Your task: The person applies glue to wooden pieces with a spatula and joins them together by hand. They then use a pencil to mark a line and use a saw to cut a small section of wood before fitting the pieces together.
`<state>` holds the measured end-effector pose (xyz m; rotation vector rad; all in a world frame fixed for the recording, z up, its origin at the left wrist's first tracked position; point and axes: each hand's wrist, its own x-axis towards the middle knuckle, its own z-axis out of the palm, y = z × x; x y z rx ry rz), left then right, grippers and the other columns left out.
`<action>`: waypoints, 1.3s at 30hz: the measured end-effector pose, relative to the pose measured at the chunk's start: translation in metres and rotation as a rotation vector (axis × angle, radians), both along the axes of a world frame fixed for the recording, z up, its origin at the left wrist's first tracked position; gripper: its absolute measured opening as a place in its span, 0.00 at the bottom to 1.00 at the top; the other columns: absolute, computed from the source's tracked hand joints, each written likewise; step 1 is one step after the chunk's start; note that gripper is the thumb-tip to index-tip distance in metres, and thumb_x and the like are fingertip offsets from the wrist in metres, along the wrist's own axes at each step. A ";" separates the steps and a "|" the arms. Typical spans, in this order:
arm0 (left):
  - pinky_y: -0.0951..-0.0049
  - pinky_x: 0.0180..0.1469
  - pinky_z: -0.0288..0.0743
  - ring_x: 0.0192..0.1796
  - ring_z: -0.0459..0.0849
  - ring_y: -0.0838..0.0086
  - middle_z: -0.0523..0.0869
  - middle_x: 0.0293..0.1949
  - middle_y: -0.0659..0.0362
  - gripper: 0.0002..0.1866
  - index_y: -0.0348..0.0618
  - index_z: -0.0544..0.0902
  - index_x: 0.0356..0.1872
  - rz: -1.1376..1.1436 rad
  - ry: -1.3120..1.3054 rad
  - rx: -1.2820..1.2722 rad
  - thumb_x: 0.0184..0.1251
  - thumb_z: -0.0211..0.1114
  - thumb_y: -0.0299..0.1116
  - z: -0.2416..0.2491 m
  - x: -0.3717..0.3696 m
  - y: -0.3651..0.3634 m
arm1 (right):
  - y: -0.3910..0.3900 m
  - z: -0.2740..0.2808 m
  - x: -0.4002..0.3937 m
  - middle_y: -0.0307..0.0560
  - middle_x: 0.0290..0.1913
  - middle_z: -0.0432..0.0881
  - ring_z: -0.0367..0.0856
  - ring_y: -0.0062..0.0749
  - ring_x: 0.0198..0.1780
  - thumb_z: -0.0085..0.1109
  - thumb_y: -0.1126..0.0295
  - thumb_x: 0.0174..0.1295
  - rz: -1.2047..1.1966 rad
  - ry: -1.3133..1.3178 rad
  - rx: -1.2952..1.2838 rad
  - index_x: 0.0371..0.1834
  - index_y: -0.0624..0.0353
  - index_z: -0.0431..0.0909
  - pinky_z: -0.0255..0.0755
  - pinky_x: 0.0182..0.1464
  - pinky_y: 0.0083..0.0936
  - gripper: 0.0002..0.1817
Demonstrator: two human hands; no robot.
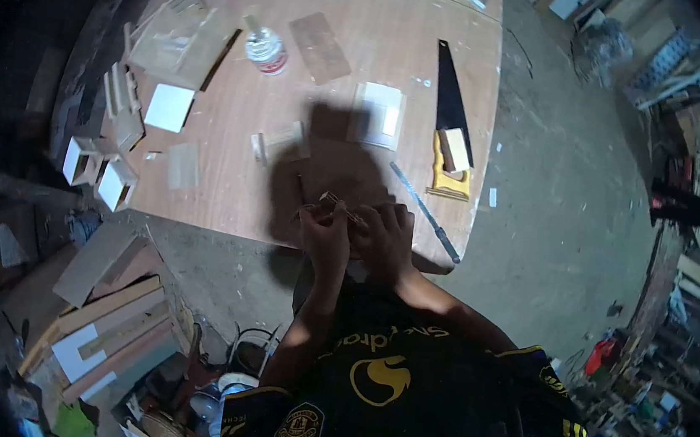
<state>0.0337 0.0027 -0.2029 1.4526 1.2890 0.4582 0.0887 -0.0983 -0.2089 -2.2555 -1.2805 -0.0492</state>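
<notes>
Near the front edge of the table, my left hand [328,235] is closed with its fingers pinched on a small light wooden piece [329,197]. My right hand [385,237] is curled close beside it, its fingers also gripping the same piece from the right. Shadow and the fingers cover much of the piece, so its full shape is hidden. A slim metal file [423,211] lies just right of my right hand. Beyond that rests a handsaw [450,85] with a yellow handle, and a wooden block [458,150] lies on the handle.
A clear bottle [266,52] stands toward the back of the table [227,181]. Flat boards [320,47], a white-topped panel [379,113] and small box-like wooden pieces [117,183] lie around. Stacked offcuts [107,330] are on the floor at left; clutter fills the right side.
</notes>
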 end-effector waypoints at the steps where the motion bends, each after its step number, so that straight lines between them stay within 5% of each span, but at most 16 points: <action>1: 0.68 0.42 0.80 0.39 0.85 0.65 0.82 0.39 0.48 0.22 0.30 0.72 0.44 -0.021 0.006 -0.004 0.62 0.70 0.37 -0.003 0.003 -0.006 | -0.002 -0.002 0.001 0.42 0.43 0.76 0.72 0.42 0.44 0.69 0.65 0.47 -0.122 0.043 0.012 0.43 0.48 0.80 0.64 0.44 0.37 0.18; 6: 0.63 0.48 0.78 0.47 0.82 0.60 0.79 0.45 0.44 0.24 0.30 0.73 0.47 -0.128 0.162 -0.052 0.61 0.69 0.41 -0.014 0.020 -0.013 | -0.008 -0.029 0.000 0.37 0.39 0.78 0.73 0.40 0.42 0.68 0.66 0.47 -0.332 0.065 0.006 0.40 0.47 0.81 0.63 0.42 0.37 0.15; 8: 0.64 0.48 0.76 0.49 0.79 0.62 0.77 0.47 0.45 0.24 0.31 0.73 0.47 -0.190 0.208 -0.013 0.61 0.70 0.41 -0.035 0.019 -0.017 | -0.016 -0.048 -0.005 0.44 0.47 0.76 0.71 0.45 0.48 0.66 0.63 0.48 -0.336 0.120 -0.047 0.48 0.49 0.78 0.63 0.46 0.40 0.21; 12: 0.69 0.47 0.70 0.49 0.71 0.67 0.70 0.50 0.46 0.21 0.32 0.73 0.48 -0.396 0.248 0.129 0.63 0.69 0.38 -0.044 0.007 -0.010 | -0.040 -0.102 -0.018 0.46 0.46 0.76 0.70 0.46 0.46 0.62 0.69 0.52 -0.491 0.355 -0.061 0.45 0.53 0.79 0.63 0.45 0.38 0.15; 15: 0.71 0.41 0.70 0.41 0.72 0.70 0.73 0.45 0.49 0.15 0.34 0.75 0.46 -0.379 -0.008 0.242 0.65 0.66 0.32 -0.065 0.005 0.018 | -0.042 -0.122 -0.028 0.43 0.37 0.76 0.69 0.40 0.44 0.70 0.72 0.40 -0.821 0.405 0.009 0.36 0.56 0.82 0.64 0.45 0.34 0.15; 19: 0.70 0.42 0.75 0.38 0.79 0.68 0.79 0.36 0.53 0.08 0.36 0.80 0.43 -0.603 -0.005 0.251 0.64 0.64 0.26 -0.074 0.024 0.057 | -0.031 -0.082 -0.023 0.45 0.38 0.73 0.69 0.44 0.45 0.71 0.72 0.39 -0.661 0.378 0.007 0.39 0.59 0.81 0.64 0.47 0.34 0.19; 22: 0.70 0.44 0.76 0.42 0.81 0.67 0.81 0.42 0.52 0.10 0.37 0.81 0.47 -0.870 0.012 0.341 0.67 0.63 0.30 -0.087 0.035 0.076 | -0.030 -0.099 -0.029 0.45 0.39 0.74 0.69 0.45 0.46 0.70 0.72 0.41 -0.715 0.289 -0.009 0.42 0.57 0.82 0.64 0.48 0.35 0.20; 39: 0.72 0.44 0.76 0.39 0.80 0.70 0.81 0.41 0.54 0.15 0.41 0.81 0.50 -1.018 0.032 0.055 0.63 0.66 0.31 -0.122 0.039 0.089 | -0.020 -0.120 -0.032 0.45 0.42 0.73 0.68 0.43 0.47 0.69 0.74 0.42 -0.751 0.260 0.012 0.46 0.51 0.83 0.63 0.50 0.37 0.22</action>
